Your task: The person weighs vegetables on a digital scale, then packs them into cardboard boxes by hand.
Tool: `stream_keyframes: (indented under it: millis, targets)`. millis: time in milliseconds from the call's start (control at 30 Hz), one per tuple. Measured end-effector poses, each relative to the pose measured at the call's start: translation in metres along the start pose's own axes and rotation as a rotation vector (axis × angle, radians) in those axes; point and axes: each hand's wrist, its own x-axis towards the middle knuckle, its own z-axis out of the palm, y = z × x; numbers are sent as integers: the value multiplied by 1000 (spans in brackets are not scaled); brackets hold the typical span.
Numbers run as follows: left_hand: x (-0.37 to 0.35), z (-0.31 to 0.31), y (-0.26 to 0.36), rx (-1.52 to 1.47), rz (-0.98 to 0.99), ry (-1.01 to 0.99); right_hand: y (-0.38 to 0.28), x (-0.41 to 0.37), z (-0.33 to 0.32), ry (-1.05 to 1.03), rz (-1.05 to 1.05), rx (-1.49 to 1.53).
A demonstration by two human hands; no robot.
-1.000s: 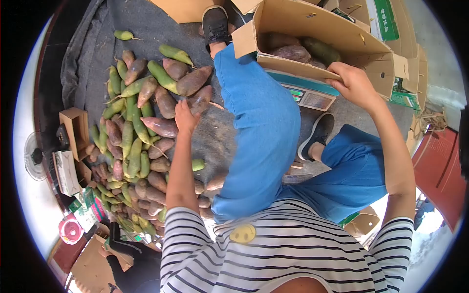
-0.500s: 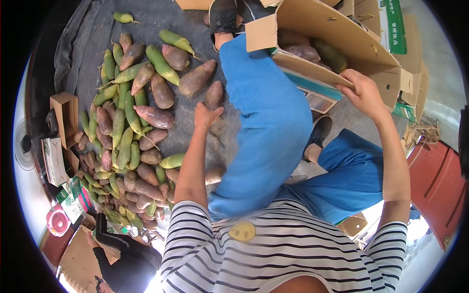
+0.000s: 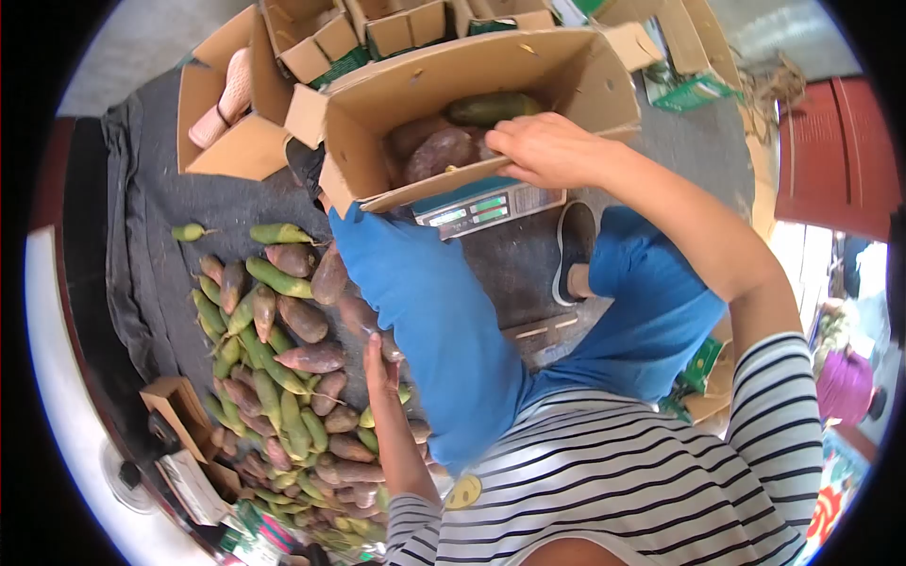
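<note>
My left hand [image 3: 379, 368] is low beside my blue trouser leg, its fingers around a reddish-purple radish [image 3: 390, 348] on the dark ground sheet; the leg hides part of both. With my right hand [image 3: 543, 149] I grip the near rim of an open cardboard box [image 3: 415, 80], thumb outside and fingers over the edge. Inside the box lie purple radishes [image 3: 439, 156] and a dark green radish [image 3: 491, 109]. The box rests on a digital scale [image 3: 486, 209] with lit green displays.
A pile of green and purple radishes [image 3: 293, 415] spreads to the left. Open cardboard boxes [image 3: 406, 33] line the back, and a box [image 3: 236, 141] at back left holds a pink roll-like object. Dried stalks [image 3: 776, 83] lie near a red panel [image 3: 835, 156].
My view has turned toward the box and scale, so the displays now show. My right hand keeps to the box rim; my left stays at the same radish, now partly behind my leg.
</note>
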Motion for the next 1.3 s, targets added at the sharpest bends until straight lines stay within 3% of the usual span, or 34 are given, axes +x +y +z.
stream_keyframes:
  millis: [100, 233, 367, 500, 600, 633, 700, 767, 833, 900, 967, 1067, 1200, 1300]
  targets:
    - [-17, 19, 63, 118, 429, 38, -12, -6, 5, 47, 38, -113]
    - [-74, 145, 170, 496, 1113, 13, -17, -13, 11, 75, 94, -192]
    - [-97, 283, 212, 723, 1392, -102, -8, -14, 25, 219, 32, -333]
    - [-72, 363, 219, 1075, 1441, -342, -15, -19, 24, 250, 5, -368]
    - [-62, 366, 220, 1244, 1469, -354, -16, -18, 17, 161, 12, -295]
    - [-58, 354, 224, 1197, 1477, -322, -13, -17, 17, 161, 9, -258]
    - [-44, 314, 233, 795, 1217, -318, -6, -15, 20, 155, 3, -179]
    - [-34, 261, 234, 630, 1102, -148, -2, -11, 16, 125, 30, -157]
    - [-5, 184, 226, 974, 1058, 130, -4, -6, 12, 28, 87, -155]
    - [26, 100, 197, 1431, 1062, 247, -11, -9, 7, 10, 55, -116]
    - [21, 68, 167, 1792, 819, 466, -8, -8, 12, 26, 54, -132]
    - [38, 33, 138, 1788, 594, 450, -12, -8, 7, 22, 76, -123]
    - [72, 22, 119, 1758, 577, 453, -13, -5, 4, 5, 76, -158]
    - [97, 23, 112, 1815, 751, 549, -14, -3, 2, -21, 81, -175]
